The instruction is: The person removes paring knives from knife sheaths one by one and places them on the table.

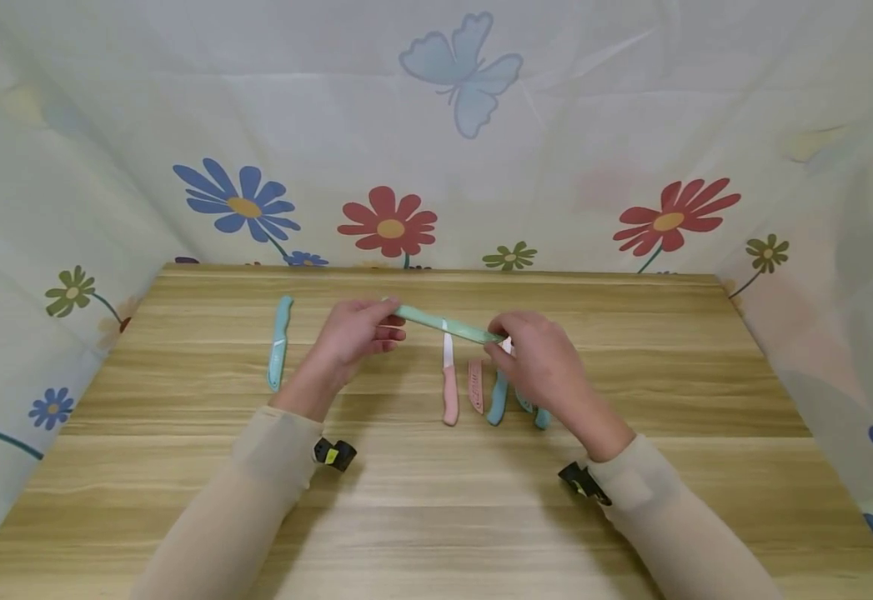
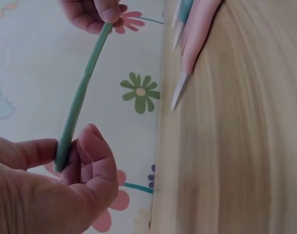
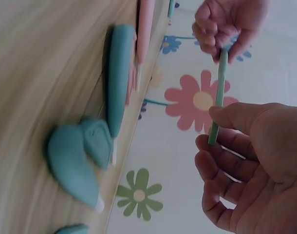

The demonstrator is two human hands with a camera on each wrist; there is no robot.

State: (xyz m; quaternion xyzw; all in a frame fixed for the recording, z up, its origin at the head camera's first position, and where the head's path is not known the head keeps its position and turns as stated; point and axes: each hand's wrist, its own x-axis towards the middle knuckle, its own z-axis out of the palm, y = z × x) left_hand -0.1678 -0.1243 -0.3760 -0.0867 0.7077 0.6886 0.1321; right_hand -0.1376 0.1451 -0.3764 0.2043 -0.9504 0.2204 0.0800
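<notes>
A light-green knife in its green sheath is held above the table, spanning both hands. My left hand pinches the handle end between thumb and fingers. At the other end, my right hand grips the sheath tip with thumb and fingertips. The left wrist view shows the seam where handle meets sheath; the blade is hidden. Under the held knife lie a pink knife, a pink sheath and a blue knife, the last partly covered by the right hand.
A blue knife in its sheath lies apart, left of the left hand. Beneath the right hand are another blue handle and a teal sheath. The wooden table ends at a flower-printed cloth behind.
</notes>
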